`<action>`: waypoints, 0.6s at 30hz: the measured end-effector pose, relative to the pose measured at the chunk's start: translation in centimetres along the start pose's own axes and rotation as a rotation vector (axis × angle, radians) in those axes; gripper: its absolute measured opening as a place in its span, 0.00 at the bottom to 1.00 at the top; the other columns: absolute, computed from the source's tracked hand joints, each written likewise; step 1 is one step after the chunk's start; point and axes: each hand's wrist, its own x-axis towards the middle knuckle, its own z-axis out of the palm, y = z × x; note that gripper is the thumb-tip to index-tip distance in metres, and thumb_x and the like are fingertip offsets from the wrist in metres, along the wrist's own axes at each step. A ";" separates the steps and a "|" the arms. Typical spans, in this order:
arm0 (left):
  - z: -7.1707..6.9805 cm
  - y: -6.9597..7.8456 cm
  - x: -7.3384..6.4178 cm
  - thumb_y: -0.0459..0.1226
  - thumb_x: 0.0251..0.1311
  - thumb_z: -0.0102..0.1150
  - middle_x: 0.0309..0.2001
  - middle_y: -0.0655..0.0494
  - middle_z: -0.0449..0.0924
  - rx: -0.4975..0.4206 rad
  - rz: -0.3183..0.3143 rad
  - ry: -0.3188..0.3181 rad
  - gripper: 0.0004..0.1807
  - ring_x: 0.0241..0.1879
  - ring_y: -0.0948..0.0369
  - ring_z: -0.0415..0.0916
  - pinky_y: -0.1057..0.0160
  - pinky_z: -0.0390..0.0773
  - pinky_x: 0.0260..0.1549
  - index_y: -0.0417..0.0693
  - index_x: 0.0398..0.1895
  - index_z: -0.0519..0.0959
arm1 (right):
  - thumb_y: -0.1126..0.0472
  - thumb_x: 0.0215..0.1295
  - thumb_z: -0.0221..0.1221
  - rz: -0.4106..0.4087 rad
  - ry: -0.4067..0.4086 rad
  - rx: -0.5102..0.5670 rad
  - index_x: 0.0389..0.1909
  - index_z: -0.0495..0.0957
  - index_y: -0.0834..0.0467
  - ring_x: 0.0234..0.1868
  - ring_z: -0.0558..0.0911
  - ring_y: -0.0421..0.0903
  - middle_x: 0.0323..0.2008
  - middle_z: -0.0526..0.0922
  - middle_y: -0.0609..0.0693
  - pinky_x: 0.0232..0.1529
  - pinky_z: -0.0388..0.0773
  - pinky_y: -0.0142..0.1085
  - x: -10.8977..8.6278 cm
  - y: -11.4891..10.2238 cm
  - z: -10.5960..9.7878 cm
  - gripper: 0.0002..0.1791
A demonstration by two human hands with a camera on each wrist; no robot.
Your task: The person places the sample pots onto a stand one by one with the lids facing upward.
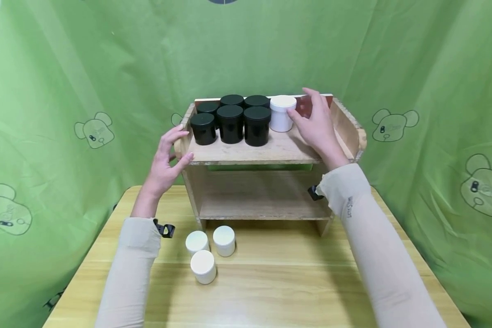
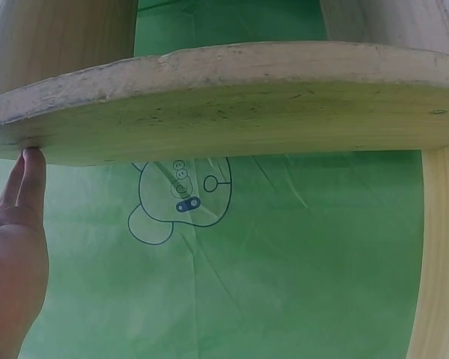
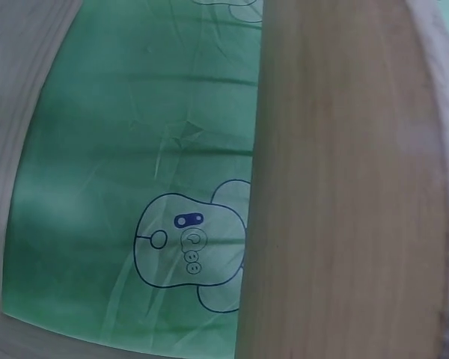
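Observation:
On the top board of a wooden shelf [image 1: 266,156], a lidded white jar [image 1: 281,119] stands right of several lidded black jars [image 1: 231,125]. My right hand [image 1: 315,125] is beside the white jar, thumb at its right side below the lid, index finger raised away from it. My left hand [image 1: 164,159] rests against the shelf's left side panel, thumb near the top board's front corner. In the left wrist view, straight fingertips of the left hand [image 2: 15,247] touch the outer face of that side panel [image 2: 247,112]. Only wood and curtain show in the right wrist view.
Three white jars [image 1: 202,267] stand grouped on the wooden table [image 1: 279,282], in front of the shelf's left part. A lower board [image 1: 264,196] runs beneath the top one. Green curtains [image 1: 127,59] with printed bear heads hang behind and on both sides.

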 end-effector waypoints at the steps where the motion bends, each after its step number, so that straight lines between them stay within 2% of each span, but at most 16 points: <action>1: 0.0 0.0 0.0 0.28 0.67 0.61 0.81 0.48 0.54 0.000 0.000 0.000 0.31 0.79 0.46 0.54 0.33 0.72 0.67 0.45 0.72 0.66 | 0.55 0.73 0.61 -0.003 0.010 0.011 0.79 0.58 0.57 0.64 0.75 0.55 0.67 0.70 0.61 0.70 0.74 0.44 -0.2 0.0 -0.2 0.38; 7: 0.0 0.0 0.1 0.27 0.66 0.61 0.81 0.46 0.54 -0.010 0.014 0.000 0.31 0.79 0.45 0.54 0.31 0.71 0.66 0.44 0.72 0.65 | 0.57 0.74 0.61 -0.054 0.069 0.082 0.76 0.63 0.54 0.64 0.76 0.51 0.66 0.74 0.57 0.70 0.74 0.38 -1.8 -0.3 -1.1 0.33; 12: -0.1 0.0 0.2 0.27 0.66 0.60 0.81 0.46 0.53 -0.005 0.018 0.004 0.31 0.79 0.45 0.54 0.31 0.72 0.66 0.43 0.72 0.65 | 0.59 0.73 0.62 -0.156 0.097 0.184 0.72 0.69 0.58 0.61 0.79 0.51 0.61 0.78 0.59 0.67 0.77 0.41 -3.8 -0.9 -1.0 0.29; 18: -0.1 -0.1 0.2 0.27 0.66 0.61 0.81 0.47 0.54 -0.008 0.009 0.002 0.31 0.79 0.46 0.54 0.32 0.72 0.67 0.44 0.72 0.66 | 0.64 0.72 0.62 -0.245 0.052 0.290 0.70 0.71 0.61 0.59 0.80 0.50 0.59 0.79 0.60 0.66 0.79 0.41 -7.0 -1.6 -0.1 0.27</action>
